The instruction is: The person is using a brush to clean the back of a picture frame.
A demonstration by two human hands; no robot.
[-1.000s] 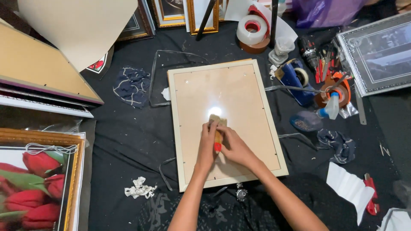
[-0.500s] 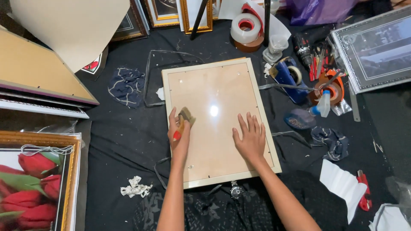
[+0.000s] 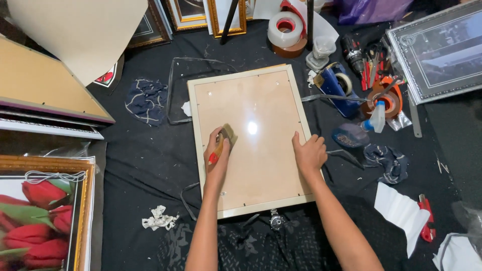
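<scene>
Brushwork is the step in hand: the left hand (image 3: 217, 158) is closed around a small brush (image 3: 224, 140) with a red handle tip, its bristles pressed to the left part of the glossy backing panel of a cream-edged picture frame (image 3: 249, 138) that lies face down on the black cloth (image 3: 145, 165) in the middle of the view. The right hand (image 3: 309, 153) holds nothing; it lies flat and spread on the frame's right edge, pinning it (a bright lamp reflection sits between the two hands). I judge the sweeping about midway, and the next pass calls for steady downward pressure from the right hand while the brush travels across the panel. Compared with half a second ago, the brush hand sits slightly lower on the left side, and the right hand has slid out from the panel to the rim. Tape rolls (image 3: 286, 27) and tools lie well apart at upper right.
</scene>
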